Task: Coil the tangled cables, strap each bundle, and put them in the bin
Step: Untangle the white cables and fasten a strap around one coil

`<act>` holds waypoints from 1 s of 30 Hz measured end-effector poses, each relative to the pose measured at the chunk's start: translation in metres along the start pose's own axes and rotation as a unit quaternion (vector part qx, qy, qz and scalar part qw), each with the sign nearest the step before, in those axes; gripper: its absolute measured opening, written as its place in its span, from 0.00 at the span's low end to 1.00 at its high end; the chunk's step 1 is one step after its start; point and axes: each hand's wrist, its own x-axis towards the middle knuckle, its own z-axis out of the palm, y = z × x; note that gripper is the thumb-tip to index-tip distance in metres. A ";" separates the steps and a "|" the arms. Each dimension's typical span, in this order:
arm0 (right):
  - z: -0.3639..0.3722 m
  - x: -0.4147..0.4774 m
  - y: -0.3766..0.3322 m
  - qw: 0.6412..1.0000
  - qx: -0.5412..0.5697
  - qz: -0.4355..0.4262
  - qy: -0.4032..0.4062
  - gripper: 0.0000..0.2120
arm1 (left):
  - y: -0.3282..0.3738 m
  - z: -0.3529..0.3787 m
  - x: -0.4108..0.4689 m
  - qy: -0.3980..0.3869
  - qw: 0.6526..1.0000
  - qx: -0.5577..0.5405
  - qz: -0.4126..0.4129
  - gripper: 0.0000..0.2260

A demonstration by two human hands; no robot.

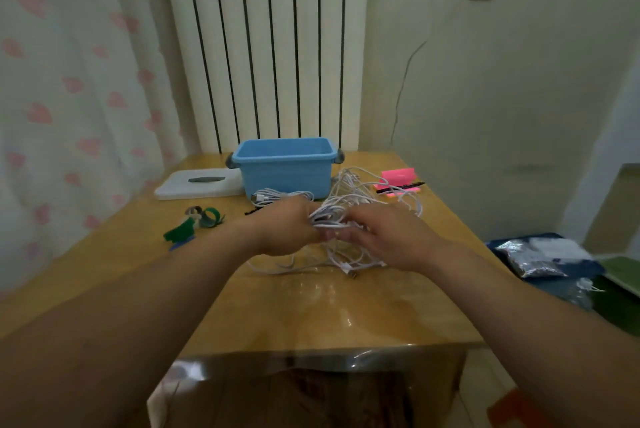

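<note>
Gripping the white tangle of cables (pixel 341 201) from both sides, the left hand (pixel 284 230) and right hand (pixel 389 242) curl their fingers round its strands at the middle of the counter (pixel 311 306). The blue bin (pixel 287 173) stands just behind, a coiled cable (pixel 273 197) before it, green straps (pixel 194 223) lying further left
</note>
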 end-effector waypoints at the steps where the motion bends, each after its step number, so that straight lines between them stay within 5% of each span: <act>1: -0.002 -0.002 0.002 0.999 0.029 0.014 -0.010 0.11 | -0.002 0.000 -0.001 0.001 1.000 -0.001 -0.004 0.06; 7: -0.009 -0.012 0.021 0.992 0.062 0.106 0.012 0.16 | -0.018 -0.002 -0.006 0.000 0.996 -0.072 -0.049 0.06; 14: -0.016 0.010 -0.015 0.997 -0.051 0.034 0.036 0.15 | -0.015 0.000 -0.011 0.017 0.978 -0.209 -0.016 0.08; 20: -0.016 0.027 -0.028 0.991 0.125 0.036 0.022 0.08 | -0.016 0.004 -0.014 0.003 0.973 -0.227 -0.039 0.07; 30: -0.014 0.038 -0.047 0.918 0.372 0.132 -0.041 0.35 | -0.016 0.008 -0.007 0.055 0.961 -0.270 -0.032 0.09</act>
